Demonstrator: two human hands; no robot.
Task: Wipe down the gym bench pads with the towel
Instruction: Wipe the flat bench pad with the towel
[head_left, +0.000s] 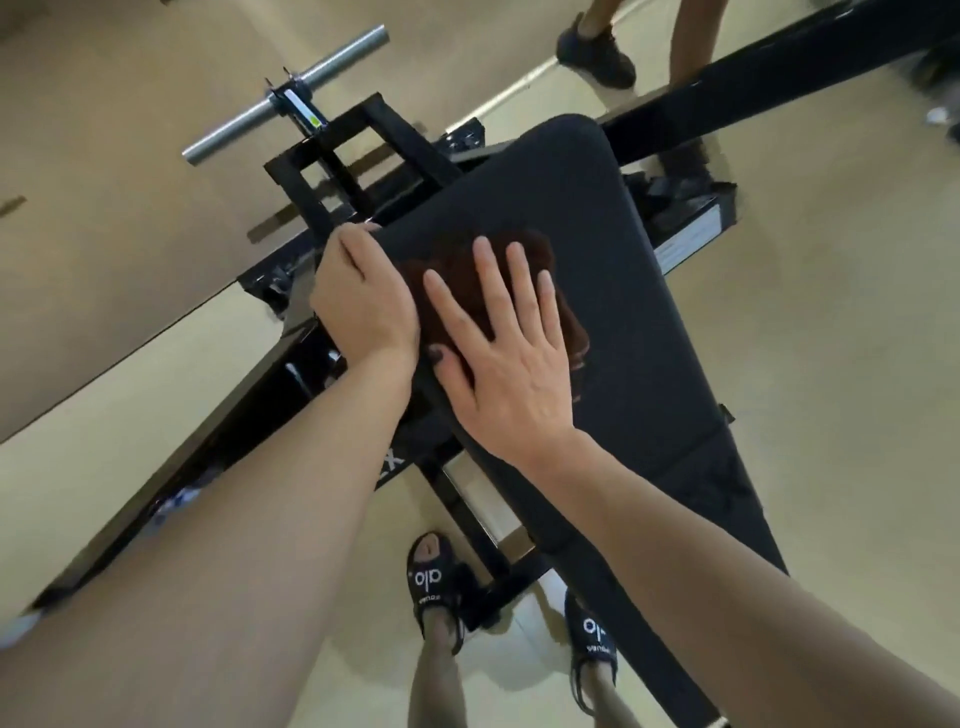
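Your right hand (498, 353) lies flat over most of the brown towel (563, 312), so you see only its edges. The left hand's fingertips (371, 227) curl out of sight behind the bench pad (639, 291). A bystander's legs (602, 41) are cut off by the top edge, blurred.

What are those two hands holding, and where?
The left hand grips the bench pad by its side edge. The right hand holds nothing; it presses flat on the brown towel.
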